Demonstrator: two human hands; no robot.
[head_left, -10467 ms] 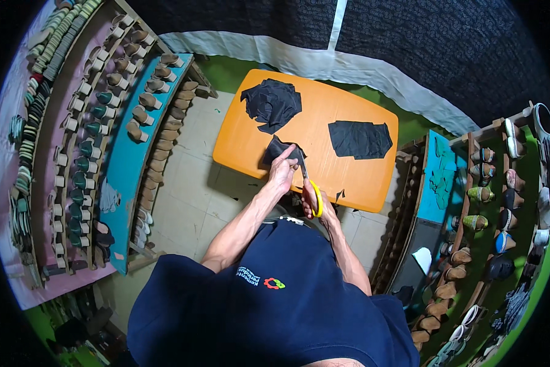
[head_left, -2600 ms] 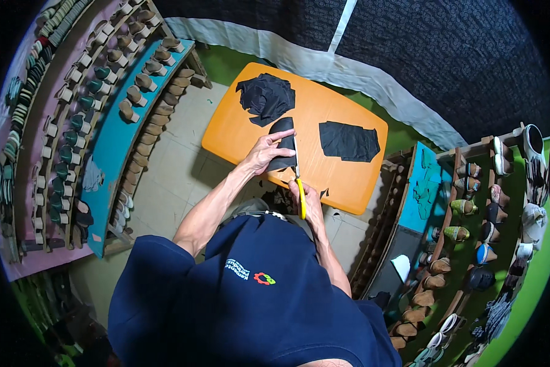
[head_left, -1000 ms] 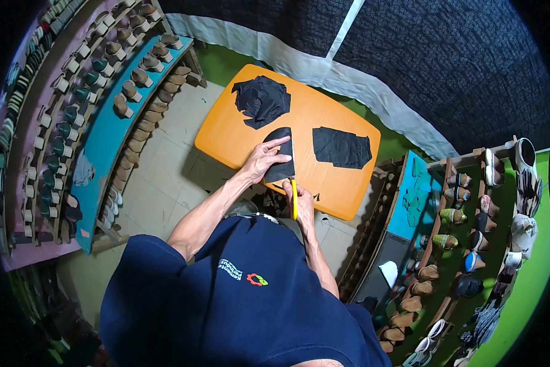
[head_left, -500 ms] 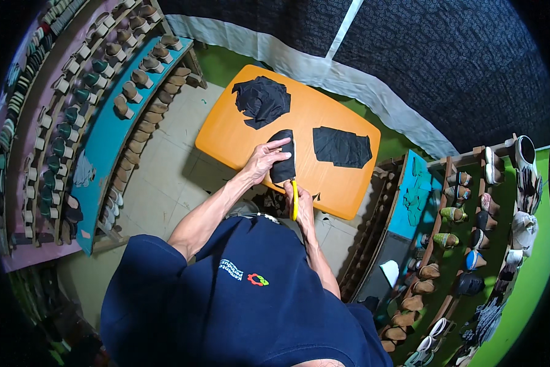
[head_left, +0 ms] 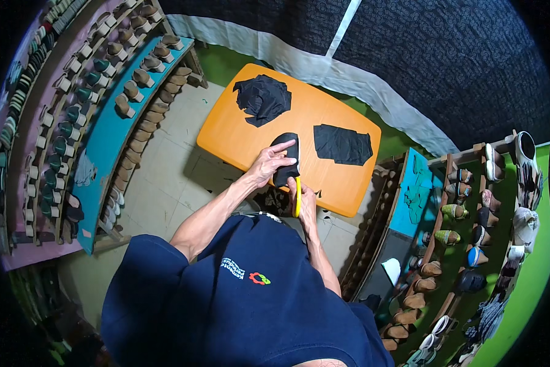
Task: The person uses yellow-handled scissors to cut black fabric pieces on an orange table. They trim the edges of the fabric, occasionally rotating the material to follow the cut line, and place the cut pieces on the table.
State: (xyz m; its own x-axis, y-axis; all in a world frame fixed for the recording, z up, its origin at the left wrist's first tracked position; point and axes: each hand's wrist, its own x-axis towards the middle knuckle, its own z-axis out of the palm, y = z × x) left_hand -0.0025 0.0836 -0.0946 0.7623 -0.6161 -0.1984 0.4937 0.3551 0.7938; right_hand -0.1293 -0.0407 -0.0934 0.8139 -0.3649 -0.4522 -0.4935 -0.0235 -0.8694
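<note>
- The left hand (head_left: 269, 164) lies on the black piece (head_left: 290, 152), two fingers spread apart across it; I cannot tell if the others pinch it from below.
- The right hand (head_left: 308, 202) has its fingers wrapped around the yellow handle of the scissors (head_left: 298, 199), just below the piece.
- The black piece is at the near edge of the orange counter (head_left: 342, 189), rounded at its far end.
- A pale line runs along its right side; it may be a blade or the rim, too small to be sure.
- To cut well, I think, keep the piece flat, snip slowly, turn the cloth for bends, and mind the left fingers.
- A crumpled black heap (head_left: 263, 99) sits at the far left of the counter, a flat black stack (head_left: 342, 145) to the right, and a tiny scrap (head_left: 317, 194) near the front.
- Shoes (head_left: 134, 92) line the racks on both sides; a dark curtain (head_left: 446, 73) hangs behind.
</note>
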